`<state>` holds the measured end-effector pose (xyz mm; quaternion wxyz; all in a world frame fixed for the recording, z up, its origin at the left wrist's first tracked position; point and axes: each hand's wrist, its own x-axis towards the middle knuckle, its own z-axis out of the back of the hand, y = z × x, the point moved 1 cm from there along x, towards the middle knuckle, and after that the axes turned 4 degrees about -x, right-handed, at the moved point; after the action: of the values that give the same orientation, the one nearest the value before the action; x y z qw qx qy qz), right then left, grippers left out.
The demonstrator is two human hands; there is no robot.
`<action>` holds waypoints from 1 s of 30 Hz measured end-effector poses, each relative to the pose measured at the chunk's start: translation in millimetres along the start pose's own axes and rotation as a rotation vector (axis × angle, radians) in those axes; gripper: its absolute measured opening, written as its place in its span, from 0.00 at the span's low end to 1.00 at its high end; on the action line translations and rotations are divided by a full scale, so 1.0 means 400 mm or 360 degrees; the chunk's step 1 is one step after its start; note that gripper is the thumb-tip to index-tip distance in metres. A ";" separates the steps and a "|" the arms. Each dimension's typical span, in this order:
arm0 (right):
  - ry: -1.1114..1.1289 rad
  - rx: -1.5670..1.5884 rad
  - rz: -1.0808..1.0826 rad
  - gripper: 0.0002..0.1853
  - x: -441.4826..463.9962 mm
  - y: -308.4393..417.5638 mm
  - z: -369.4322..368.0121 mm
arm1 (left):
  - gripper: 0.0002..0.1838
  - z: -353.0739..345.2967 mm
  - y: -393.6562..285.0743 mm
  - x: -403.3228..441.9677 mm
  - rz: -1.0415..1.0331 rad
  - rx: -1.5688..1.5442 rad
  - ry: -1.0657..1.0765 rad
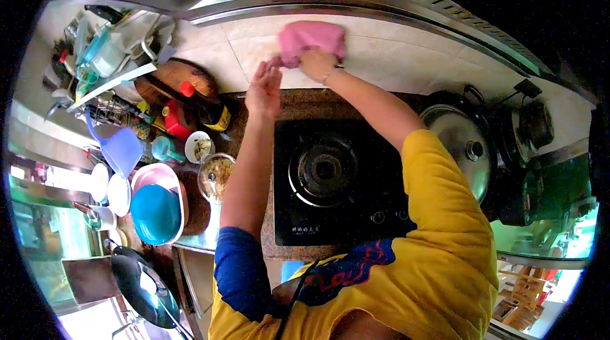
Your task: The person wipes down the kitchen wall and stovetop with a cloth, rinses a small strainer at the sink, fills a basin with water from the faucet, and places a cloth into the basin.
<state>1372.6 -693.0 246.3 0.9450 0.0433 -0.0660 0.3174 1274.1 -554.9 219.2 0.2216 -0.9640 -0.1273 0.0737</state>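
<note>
From my remote station I find the pink cloth [311, 38] against the tiled wall [375, 60] behind the black gas stove [337, 181], my right hand [318, 66] pressed on it; whether the fingers clamp it, I cannot tell. My left hand [264, 91] is raised beside the cloth's lower left edge, its fingers blurred, so their grip I cannot determine.

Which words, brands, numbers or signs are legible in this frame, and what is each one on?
None reads clearly enough to quote.
Stove: white characters along the front edge, too small and blurred.
Shirt: red script, distorted by folds.
Dark bottle: yellow label, print too blurred.
</note>
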 end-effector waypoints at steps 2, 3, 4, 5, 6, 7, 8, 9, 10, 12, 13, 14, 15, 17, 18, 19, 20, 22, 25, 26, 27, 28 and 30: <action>-0.0285 0.0218 0.0073 0.16 0.060 0.041 -0.061 | 0.24 0.024 -0.012 0.009 -0.0112 -0.0094 0.0031; -0.0285 0.0223 0.0067 0.16 0.077 0.046 -0.060 | 0.25 0.009 -0.006 -0.001 -0.0183 0.0066 -0.0140; -0.0637 -0.0073 0.0400 0.16 0.089 0.054 -0.051 | 0.25 0.001 0.004 -0.003 -0.0182 0.0071 -0.0142; -0.0986 -0.0375 0.0735 0.15 0.091 0.056 -0.043 | 0.25 -0.012 0.012 -0.006 -0.0172 0.0101 -0.0115; -0.0987 -0.0369 0.0735 0.15 0.088 0.047 -0.028 | 0.26 -0.019 0.023 -0.005 -0.0163 0.0131 -0.0089; -0.0553 -0.0399 0.0625 0.15 0.081 0.029 -0.015 | 0.27 -0.046 0.047 -0.002 -0.0154 0.0140 -0.0084; -0.0119 -0.0427 0.0515 0.14 0.067 0.008 -0.004 | 0.27 -0.069 0.074 -0.010 -0.0138 0.0081 -0.0055; -0.0300 -0.0380 0.0485 0.13 0.043 -0.025 -0.004 | 0.27 -0.066 0.116 0.008 -0.0157 0.0159 0.0009; -0.0243 -0.0387 0.0446 0.13 0.018 -0.067 0.002 | 0.27 -0.062 0.161 0.029 -0.0178 0.0235 0.0074; -0.0134 -0.0454 0.0319 0.14 -0.051 -0.134 0.058 | 0.28 -0.096 0.243 0.019 -0.0126 -0.0104 0.0122; -0.0122 -0.0389 0.0257 0.15 -0.070 -0.181 0.052 | 0.29 -0.125 0.271 -0.004 -0.0109 0.0312 0.0057; -0.0070 -0.0447 0.0137 0.15 -0.098 -0.219 0.065 | 0.33 -0.141 0.311 -0.008 -0.0156 0.0627 0.0091; 0.0014 -0.0496 0.0138 0.16 -0.126 -0.271 0.069 | 0.27 -0.162 0.355 -0.018 -0.0124 0.0379 0.0150; 0.0030 -0.0772 -0.0138 0.17 -0.174 -0.380 0.043 | 0.34 -0.210 0.420 -0.052 -0.0033 0.0666 0.0281; 0.0170 -0.0765 -0.0198 0.16 -0.215 -0.378 0.109 | 0.39 -0.246 0.437 -0.084 0.0082 0.0694 0.0384; 0.0311 -0.0759 -0.0263 0.17 -0.259 -0.365 0.183 | 0.43 -0.258 0.480 -0.086 0.0109 0.0762 0.0571; 0.0321 -0.0765 -0.0264 0.17 -0.283 -0.395 0.187 | 0.46 -0.250 0.527 -0.069 0.0048 0.1227 0.0738; 0.0131 -0.0480 -0.0156 0.20 -0.318 -0.441 0.208 | 0.50 -0.300 0.547 -0.107 -0.0019 0.1272 0.0920; -0.0219 -0.0469 0.0070 0.16 -0.304 -0.411 0.215 | 0.56 -0.301 0.580 -0.090 -0.0258 0.1354 0.0889; -0.0305 -0.0459 0.0130 0.16 -0.285 -0.391 0.206 | 0.57 -0.288 0.566 -0.072 -0.0368 0.1313 0.0813; -0.0391 -0.0452 0.0190 0.15 -0.265 -0.371 0.198 | 0.59 -0.273 0.542 -0.059 -0.0481 0.1272 0.0737; 0.0011 -0.0639 0.0023 0.14 -0.217 -0.353 0.168 | 0.57 -0.257 0.498 -0.049 -0.0421 0.1236 0.0694; 0.0251 -0.0811 -0.0133 0.14 -0.146 -0.287 0.105 | 0.56 -0.207 0.395 -0.034 -0.0408 0.1346 0.0609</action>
<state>1391.9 -824.3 274.4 0.9399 -0.2181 -0.0682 0.2535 1311.1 -729.6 223.6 0.6210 -0.7621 -0.1608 -0.0876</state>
